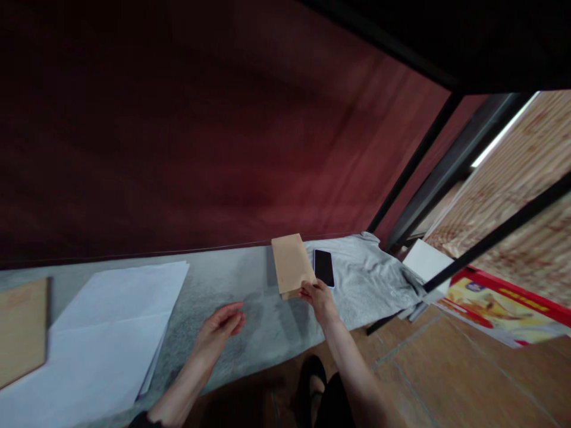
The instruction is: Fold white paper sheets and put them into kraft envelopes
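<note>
My right hand (317,297) pinches the near right corner of a small stack of brown paper envelopes (292,261), its thumb and fingers closed on the edge. The stack lies over the grey cloth-covered table (214,267); whether it is slightly lifted I cannot tell. Just right of it lies a dark-screened phone (324,267) with a pale edge. My left hand (223,321) hovers over the cloth to the left, fingers loosely curved and apart from the thumb, with nothing visible in it.
Large white paper sheets (116,315) and a brown board or folder (22,327) are on the left. A dark red curtain (223,148) hangs behind the table. Black frame bars (414,160) and a colourful printed box (499,303) stand at the right, above the tiled floor (428,368).
</note>
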`<action>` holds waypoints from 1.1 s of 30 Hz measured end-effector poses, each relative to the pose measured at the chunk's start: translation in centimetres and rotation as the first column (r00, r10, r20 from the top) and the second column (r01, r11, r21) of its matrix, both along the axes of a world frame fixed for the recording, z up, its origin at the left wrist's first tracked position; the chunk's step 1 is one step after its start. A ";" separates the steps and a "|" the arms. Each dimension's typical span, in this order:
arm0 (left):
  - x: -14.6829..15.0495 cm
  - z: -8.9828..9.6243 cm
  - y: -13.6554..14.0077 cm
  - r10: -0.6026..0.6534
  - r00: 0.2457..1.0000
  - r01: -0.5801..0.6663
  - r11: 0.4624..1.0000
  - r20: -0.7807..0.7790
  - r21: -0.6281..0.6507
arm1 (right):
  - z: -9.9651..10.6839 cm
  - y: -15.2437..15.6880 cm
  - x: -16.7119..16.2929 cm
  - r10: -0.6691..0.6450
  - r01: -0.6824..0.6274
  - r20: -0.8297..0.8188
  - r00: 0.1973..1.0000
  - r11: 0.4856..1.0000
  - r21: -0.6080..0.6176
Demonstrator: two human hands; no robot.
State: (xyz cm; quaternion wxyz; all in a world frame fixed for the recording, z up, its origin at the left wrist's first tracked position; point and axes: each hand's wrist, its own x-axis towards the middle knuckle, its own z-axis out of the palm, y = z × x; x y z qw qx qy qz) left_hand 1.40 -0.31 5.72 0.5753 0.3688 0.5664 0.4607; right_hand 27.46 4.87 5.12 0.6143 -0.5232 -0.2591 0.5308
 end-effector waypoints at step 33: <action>0.6 0.6 -0.4 -0.106 0.989 0.103 0.994 -0.101 -0.037 | -2.1 0.6 0.9 -0.134 0.145 0.130 0.982 0.986 -0.077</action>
